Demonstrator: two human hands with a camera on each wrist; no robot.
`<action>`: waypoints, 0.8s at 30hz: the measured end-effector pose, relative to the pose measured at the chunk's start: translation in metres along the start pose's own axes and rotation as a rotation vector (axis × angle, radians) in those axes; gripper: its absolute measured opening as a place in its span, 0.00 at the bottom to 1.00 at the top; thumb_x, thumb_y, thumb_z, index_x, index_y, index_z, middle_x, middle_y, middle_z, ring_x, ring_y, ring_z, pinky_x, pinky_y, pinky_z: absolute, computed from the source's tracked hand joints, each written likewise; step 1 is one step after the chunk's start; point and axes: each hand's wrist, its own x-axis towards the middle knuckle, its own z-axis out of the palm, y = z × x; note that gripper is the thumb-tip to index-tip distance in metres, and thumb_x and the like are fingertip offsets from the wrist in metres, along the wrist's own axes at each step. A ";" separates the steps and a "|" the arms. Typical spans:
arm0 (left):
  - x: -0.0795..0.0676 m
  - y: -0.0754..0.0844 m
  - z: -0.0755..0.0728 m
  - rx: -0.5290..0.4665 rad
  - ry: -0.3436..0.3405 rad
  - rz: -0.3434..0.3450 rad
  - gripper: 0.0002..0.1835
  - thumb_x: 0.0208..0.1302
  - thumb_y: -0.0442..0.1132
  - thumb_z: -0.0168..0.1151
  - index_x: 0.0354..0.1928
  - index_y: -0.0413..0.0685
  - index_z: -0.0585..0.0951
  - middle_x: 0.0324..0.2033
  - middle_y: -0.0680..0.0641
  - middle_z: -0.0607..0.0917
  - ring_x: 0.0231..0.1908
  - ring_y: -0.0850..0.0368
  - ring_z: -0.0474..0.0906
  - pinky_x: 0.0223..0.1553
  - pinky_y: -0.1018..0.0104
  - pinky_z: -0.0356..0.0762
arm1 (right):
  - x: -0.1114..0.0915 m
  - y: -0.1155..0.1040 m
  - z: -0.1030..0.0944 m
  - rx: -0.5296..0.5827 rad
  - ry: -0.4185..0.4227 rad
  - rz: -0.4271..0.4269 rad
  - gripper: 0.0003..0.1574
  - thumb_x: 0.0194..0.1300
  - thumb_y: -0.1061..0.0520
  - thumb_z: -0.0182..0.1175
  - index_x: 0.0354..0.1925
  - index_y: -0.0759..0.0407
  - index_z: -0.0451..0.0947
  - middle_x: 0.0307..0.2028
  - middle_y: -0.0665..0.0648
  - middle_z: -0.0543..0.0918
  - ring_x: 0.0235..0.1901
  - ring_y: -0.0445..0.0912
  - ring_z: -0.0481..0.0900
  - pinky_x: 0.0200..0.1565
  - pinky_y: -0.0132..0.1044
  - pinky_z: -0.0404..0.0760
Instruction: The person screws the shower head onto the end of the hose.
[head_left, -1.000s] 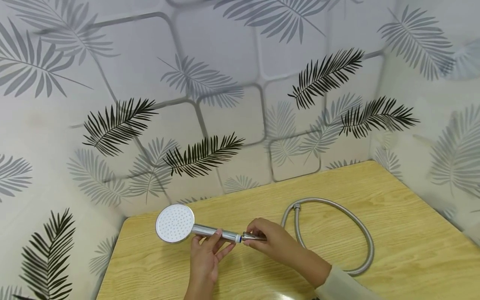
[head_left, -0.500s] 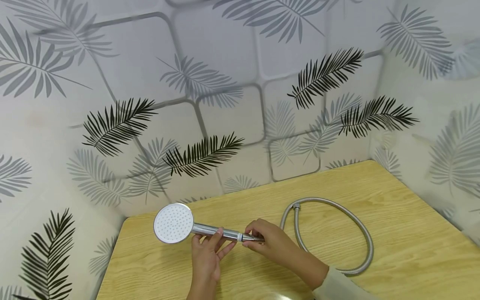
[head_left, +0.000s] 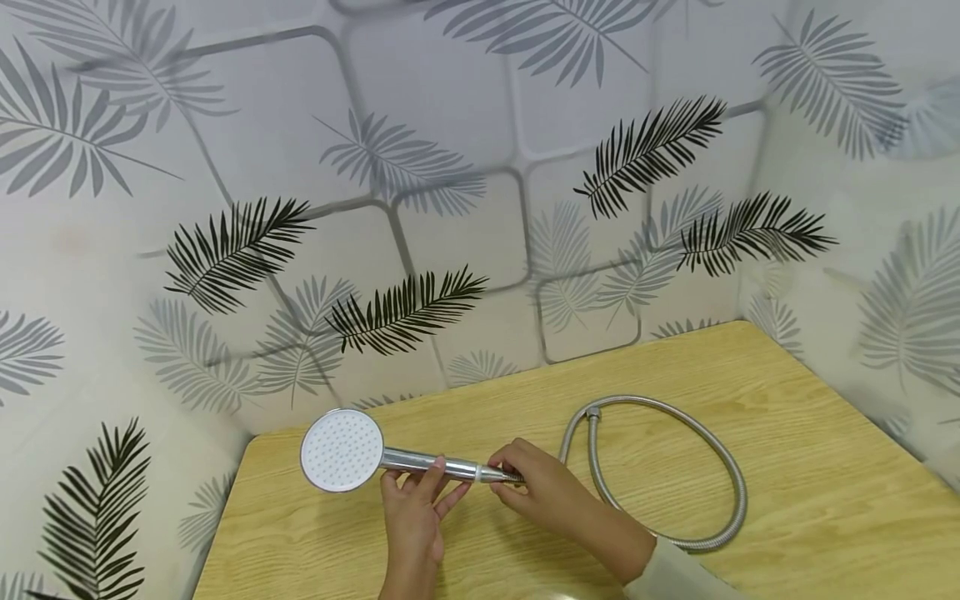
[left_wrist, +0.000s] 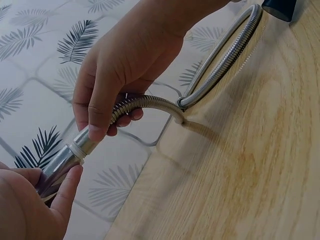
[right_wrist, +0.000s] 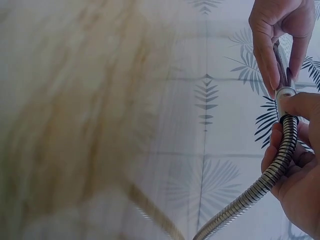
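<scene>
A shower head [head_left: 342, 450] with a round white face and chrome handle is held above the table in the head view. My left hand [head_left: 412, 521] grips its handle, thumb on top and fingers below. My right hand [head_left: 543, 483] pinches the metal end fitting of a flexible shower hose [left_wrist: 145, 102]. That fitting meets the white collar [left_wrist: 76, 151] at the handle's end, in line with it. In the right wrist view the ribbed hose [right_wrist: 270, 175] curves down from the right fingers.
The rest of the hose [head_left: 738, 492] lies in a loop on the wooden table [head_left: 825, 450], right of the hands. Patterned walls [head_left: 465, 242] rise behind the table and at both sides. A dark object [left_wrist: 280, 8] shows at the left wrist view's top edge.
The right hand has brought the hose fitting left onto the handle's end, closing the gap seen a second ago. The shower head has shifted slightly left.
</scene>
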 end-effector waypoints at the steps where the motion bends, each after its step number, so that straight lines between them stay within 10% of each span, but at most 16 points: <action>1: 0.000 0.000 0.000 0.001 0.003 0.001 0.28 0.70 0.32 0.64 0.61 0.45 0.57 0.44 0.47 0.79 0.41 0.55 0.88 0.44 0.49 0.92 | 0.000 0.000 0.000 -0.003 -0.001 -0.001 0.14 0.70 0.55 0.65 0.52 0.53 0.77 0.41 0.44 0.76 0.37 0.34 0.73 0.40 0.23 0.82; 24: -0.002 0.000 0.002 0.022 0.017 0.000 0.28 0.69 0.31 0.64 0.61 0.45 0.57 0.44 0.46 0.79 0.41 0.56 0.87 0.45 0.50 0.92 | -0.003 0.000 -0.002 0.037 -0.023 0.004 0.11 0.71 0.55 0.64 0.50 0.51 0.77 0.38 0.42 0.76 0.35 0.33 0.71 0.38 0.23 0.81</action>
